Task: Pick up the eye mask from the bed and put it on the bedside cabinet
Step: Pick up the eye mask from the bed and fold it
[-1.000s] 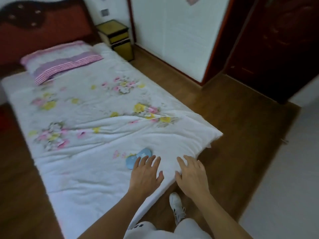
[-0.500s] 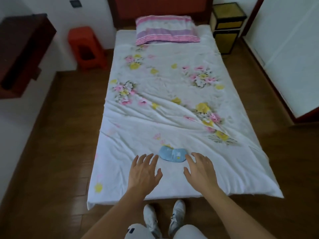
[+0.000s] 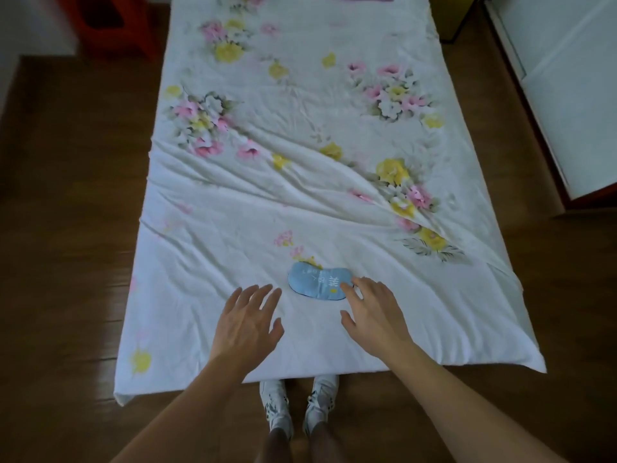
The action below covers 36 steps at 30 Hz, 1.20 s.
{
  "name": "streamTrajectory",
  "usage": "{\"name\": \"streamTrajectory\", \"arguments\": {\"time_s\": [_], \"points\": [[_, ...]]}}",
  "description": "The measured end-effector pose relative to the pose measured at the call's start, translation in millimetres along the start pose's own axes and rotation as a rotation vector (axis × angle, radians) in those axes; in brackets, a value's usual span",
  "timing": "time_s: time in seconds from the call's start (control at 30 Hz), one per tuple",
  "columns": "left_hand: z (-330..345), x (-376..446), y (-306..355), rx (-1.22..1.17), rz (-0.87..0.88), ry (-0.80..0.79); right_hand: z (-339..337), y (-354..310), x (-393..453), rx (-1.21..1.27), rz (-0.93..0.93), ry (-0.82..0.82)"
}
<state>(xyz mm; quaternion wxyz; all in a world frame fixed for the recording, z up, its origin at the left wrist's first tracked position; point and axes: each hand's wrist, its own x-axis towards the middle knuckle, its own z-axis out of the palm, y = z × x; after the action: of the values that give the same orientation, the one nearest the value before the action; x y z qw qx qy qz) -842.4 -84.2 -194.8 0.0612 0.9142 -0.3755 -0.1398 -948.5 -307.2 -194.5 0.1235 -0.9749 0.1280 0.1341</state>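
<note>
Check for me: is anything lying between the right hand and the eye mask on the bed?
Nothing visible. The eye mask lies flat on the bare sheet, and the right hand has its open fingertips at the mask's right end. The left hand hovers open to the mask's left, apart from it.

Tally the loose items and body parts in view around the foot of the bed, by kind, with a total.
Eye mask, blue, lying on the bed: 1
Hands, both open: left hand, right hand: 2
White shoes: and: 2
Orange stool: 1
Total: 6
</note>
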Motion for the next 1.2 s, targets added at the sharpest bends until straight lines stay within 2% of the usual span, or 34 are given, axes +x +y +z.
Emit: {"name": "streamTrajectory", "arguments": {"time_s": [0.13, 0.3, 0.47, 0.67, 0.8, 0.93, 1.03, 1.2], "points": [[60, 25, -17, 0.046, 0.130, -0.100, 55, 19, 31, -0.020, -0.061, -0.041], [129, 59, -25, 0.108, 0.189, -0.193, 115, 40, 68, -0.050, -0.082, -0.104], [173, 96, -21, 0.085, 0.191, -0.175, 157, 58, 103, -0.097, -0.138, -0.109], [205, 131, -25, 0.078, 0.280, -0.110, 188, 73, 124, -0.167, -0.228, -0.115], [225, 143, -27, 0.053, 0.289, -0.156, 203, 82, 127, -0.120, -0.234, -0.104], [232, 151, -29, 0.058, 0.297, -0.127, 220, 93, 129, -0.117, -0.265, -0.035], [235, 156, -28, 0.122, 0.323, -0.091, 225, 95, 131, -0.137, -0.304, 0.094], [228, 167, -11, 0.168, 0.246, -0.070, 231, 92, 134, -0.240, -0.332, 0.203]]}}
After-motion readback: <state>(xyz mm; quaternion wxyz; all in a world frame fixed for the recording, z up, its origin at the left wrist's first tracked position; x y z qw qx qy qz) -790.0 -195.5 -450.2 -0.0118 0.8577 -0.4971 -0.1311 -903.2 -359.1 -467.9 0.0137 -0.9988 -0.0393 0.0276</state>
